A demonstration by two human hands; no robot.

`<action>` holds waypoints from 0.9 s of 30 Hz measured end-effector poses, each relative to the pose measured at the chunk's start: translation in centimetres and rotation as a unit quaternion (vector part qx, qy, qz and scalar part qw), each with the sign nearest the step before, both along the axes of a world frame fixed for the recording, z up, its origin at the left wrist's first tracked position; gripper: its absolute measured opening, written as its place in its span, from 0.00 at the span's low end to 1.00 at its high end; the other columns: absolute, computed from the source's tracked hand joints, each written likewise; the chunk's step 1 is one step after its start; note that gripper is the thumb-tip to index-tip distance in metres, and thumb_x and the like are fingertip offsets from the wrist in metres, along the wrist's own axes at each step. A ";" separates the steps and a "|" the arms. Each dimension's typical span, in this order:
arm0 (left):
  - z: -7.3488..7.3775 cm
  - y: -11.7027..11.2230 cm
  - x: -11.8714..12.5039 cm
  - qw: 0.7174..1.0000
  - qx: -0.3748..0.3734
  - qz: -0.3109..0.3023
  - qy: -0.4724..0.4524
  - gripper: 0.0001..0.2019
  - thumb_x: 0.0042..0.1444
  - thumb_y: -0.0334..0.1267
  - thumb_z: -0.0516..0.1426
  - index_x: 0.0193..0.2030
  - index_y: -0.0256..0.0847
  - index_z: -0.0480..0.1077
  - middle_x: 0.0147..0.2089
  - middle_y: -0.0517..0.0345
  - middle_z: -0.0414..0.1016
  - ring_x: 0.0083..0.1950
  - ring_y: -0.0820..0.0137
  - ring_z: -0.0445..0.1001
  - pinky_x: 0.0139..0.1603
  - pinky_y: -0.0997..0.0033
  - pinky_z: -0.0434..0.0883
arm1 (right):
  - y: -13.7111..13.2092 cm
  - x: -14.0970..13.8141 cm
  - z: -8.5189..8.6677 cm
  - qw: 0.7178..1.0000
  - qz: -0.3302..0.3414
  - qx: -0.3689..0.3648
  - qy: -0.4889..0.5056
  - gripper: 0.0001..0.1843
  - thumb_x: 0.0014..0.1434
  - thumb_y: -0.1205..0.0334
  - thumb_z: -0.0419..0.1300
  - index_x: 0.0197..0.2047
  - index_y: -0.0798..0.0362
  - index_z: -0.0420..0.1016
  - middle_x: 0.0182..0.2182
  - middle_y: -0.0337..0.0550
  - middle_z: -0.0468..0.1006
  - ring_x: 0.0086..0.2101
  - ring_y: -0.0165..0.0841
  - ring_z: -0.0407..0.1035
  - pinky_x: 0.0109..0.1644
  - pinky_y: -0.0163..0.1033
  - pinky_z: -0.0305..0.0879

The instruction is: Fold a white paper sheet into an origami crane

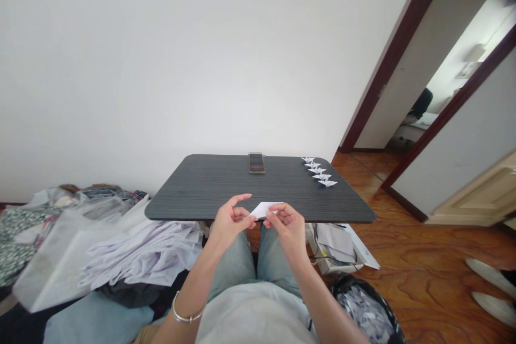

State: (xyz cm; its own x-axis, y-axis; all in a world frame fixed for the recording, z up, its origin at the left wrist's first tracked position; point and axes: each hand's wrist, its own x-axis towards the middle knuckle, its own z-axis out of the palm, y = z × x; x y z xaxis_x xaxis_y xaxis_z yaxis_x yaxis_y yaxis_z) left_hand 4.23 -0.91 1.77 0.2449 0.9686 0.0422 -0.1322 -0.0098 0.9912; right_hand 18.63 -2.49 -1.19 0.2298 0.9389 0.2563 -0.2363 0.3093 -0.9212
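Observation:
A small folded piece of white paper [264,208] is held at the near edge of a dark grey table [209,188]. My left hand [231,220] pinches its left side, thumb and fingers closed on it. My right hand [285,221] pinches its right side, fingers curled over the fold. Both hands hover just above the table's front edge, over my lap. A silver bracelet sits on my left wrist.
Several folded white paper figures [319,171] line the table's far right. A phone [257,163] lies at the far middle. Piled clothes and bags [100,247] lie left; papers [342,250] and a bin of paper scraps [368,312] sit right, by an open doorway.

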 end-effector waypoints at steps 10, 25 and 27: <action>-0.2 0.2 -1.3 1.000 -0.004 -0.024 -0.005 0.37 0.41 0.35 0.65 0.59 0.29 0.58 0.25 0.57 0.78 0.27 0.70 0.76 0.33 0.71 0.72 | 0.0 0.1 0.1 1.000 -0.006 -0.001 0.002 0.09 0.48 0.59 0.66 0.29 0.54 0.73 0.16 0.35 0.74 0.19 0.29 0.69 0.25 0.33 0.66; -0.4 0.1 -0.5 0.998 0.033 -0.044 -0.003 0.31 0.45 0.39 0.63 0.57 0.36 0.62 0.30 0.59 0.74 0.32 0.70 0.75 0.33 0.73 0.72 | 0.2 -0.2 -0.2 1.000 -0.005 -0.012 -0.007 0.10 0.46 0.59 0.67 0.30 0.54 0.74 0.19 0.37 0.75 0.21 0.31 0.72 0.26 0.34 0.70; -0.8 0.3 0.1 0.998 0.054 -0.028 0.012 0.28 0.44 0.38 0.64 0.54 0.36 0.64 0.25 0.64 0.70 0.27 0.74 0.72 0.30 0.75 0.70 | 0.1 -0.2 -0.1 1.000 0.009 -0.008 -0.014 0.09 0.47 0.59 0.66 0.31 0.54 0.75 0.20 0.37 0.76 0.22 0.31 0.73 0.28 0.35 0.71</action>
